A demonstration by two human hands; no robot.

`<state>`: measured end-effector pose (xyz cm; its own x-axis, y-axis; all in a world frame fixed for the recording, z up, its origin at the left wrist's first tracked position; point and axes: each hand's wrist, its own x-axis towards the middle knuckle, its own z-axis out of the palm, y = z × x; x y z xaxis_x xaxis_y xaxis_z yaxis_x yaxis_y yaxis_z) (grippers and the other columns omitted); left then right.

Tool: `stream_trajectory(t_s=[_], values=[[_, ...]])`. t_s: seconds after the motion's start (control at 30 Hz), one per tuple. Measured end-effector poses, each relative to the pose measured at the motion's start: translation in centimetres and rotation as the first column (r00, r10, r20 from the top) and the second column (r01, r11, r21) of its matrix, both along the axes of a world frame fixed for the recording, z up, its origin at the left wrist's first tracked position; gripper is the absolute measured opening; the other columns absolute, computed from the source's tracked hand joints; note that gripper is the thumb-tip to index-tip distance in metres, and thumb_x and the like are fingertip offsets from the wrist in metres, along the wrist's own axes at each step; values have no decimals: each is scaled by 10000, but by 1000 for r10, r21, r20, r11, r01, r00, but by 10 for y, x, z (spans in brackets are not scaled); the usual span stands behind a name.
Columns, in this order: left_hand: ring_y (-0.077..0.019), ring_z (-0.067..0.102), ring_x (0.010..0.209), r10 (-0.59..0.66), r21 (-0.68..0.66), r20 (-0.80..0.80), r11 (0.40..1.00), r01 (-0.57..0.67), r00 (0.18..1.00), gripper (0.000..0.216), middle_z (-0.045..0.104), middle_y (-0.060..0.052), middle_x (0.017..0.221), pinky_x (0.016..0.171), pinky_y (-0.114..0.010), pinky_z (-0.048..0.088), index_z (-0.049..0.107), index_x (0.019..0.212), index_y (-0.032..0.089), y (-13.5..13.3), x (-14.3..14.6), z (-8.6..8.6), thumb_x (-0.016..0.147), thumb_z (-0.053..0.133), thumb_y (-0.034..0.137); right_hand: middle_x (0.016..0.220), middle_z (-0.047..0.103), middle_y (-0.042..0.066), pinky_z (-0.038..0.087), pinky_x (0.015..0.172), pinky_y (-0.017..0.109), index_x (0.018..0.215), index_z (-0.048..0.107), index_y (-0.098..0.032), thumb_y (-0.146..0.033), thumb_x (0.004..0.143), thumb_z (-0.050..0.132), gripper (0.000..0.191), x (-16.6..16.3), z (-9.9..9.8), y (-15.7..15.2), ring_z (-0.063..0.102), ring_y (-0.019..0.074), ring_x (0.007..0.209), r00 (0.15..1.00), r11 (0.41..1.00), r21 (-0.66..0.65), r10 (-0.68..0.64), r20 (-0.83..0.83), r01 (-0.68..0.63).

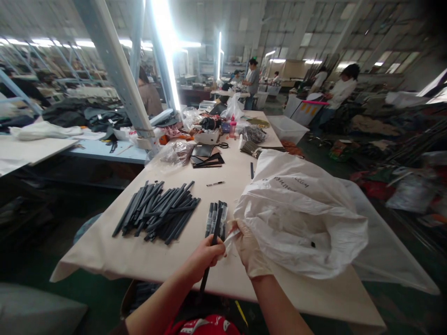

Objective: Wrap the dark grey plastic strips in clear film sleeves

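Observation:
My left hand (206,258) is closed round a long thin black stick (211,253) that points up and away from me. My right hand (248,253), in a pale glove, pinches a small white wrapper or strip (230,239) at the stick's side. Just beyond the hands lies a small bundle of wrapped black sticks (216,217) on the cream table (139,256). A larger loose pile of black sticks (159,211) lies to the left. A big white plastic bag (300,214) sits right beside my right hand.
Further up the table lie a pen (215,184), flat black sheets (206,156), clear bags (172,153) and clutter. A metal post (115,70) rises at the left. Several people work at benches in the back. A white bin (288,128) stands on the right.

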<state>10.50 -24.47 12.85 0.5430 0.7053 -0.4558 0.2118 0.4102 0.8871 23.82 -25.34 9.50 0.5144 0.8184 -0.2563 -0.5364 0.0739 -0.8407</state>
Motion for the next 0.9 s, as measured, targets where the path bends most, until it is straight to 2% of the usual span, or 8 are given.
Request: stream_trajectory(t_s=[0.07,0.13,0.2,0.3,0.4,0.5,0.67,0.9], values=[[-27,218,366,8,-142,103,990,7,995,195,404,98,493,377,-180,135,393,692,198,-7,-1,2,664,572,269,605,589,-12,402,565,255,630,693,-179,-422,621,702,244,3,14,-4,472,111,549,997,999,-15,-29,74,30],[-19,200,355,-8,-181,129,983,31,992,257,415,104,492,372,-178,108,377,699,204,-10,-2,2,661,607,312,637,597,-12,391,554,245,673,711,-182,-452,615,715,276,3,27,-6,465,105,555,990,999,-34,-20,142,25],[-20,210,354,-1,-121,92,993,12,996,285,409,106,488,372,-179,111,390,704,203,-11,-3,1,672,617,372,612,579,-14,373,514,242,759,720,-184,-531,623,694,373,-1,35,-9,450,102,522,994,997,-54,61,95,-56],[-34,266,389,111,75,26,991,-113,993,329,394,97,498,392,-184,166,441,702,186,-7,-4,0,687,605,471,605,573,-2,373,502,244,874,711,-163,-614,634,651,514,-8,37,-15,472,111,521,946,945,-49,322,-21,-323],[-63,367,482,215,197,44,956,-219,976,349,442,65,553,449,-192,251,486,693,167,-3,-7,0,669,618,489,637,604,14,389,546,239,791,703,-140,-529,638,703,417,-17,32,-23,504,116,571,871,874,-81,485,81,-479],[-85,406,556,245,252,60,934,-252,968,300,467,47,590,526,-206,318,502,674,160,-3,-8,1,669,627,433,553,552,-17,370,534,231,626,651,-146,-481,647,712,341,-23,27,-28,459,102,538,882,906,-96,423,208,-412],[-100,419,579,259,304,70,914,-268,963,260,468,41,587,568,-221,344,499,648,164,-5,-8,6,671,618,394,442,421,-54,326,489,234,466,490,-180,-530,643,689,440,-24,24,-30,370,87,466,915,951,-118,308,261,-286],[-61,320,465,220,243,-33,948,-205,975,253,398,74,526,464,-194,271,511,668,168,10,-11,12,642,614,398,615,564,-14,382,575,238,644,630,-165,-474,689,682,317,-26,25,-32,475,111,592,858,867,-84,499,124,-492]])
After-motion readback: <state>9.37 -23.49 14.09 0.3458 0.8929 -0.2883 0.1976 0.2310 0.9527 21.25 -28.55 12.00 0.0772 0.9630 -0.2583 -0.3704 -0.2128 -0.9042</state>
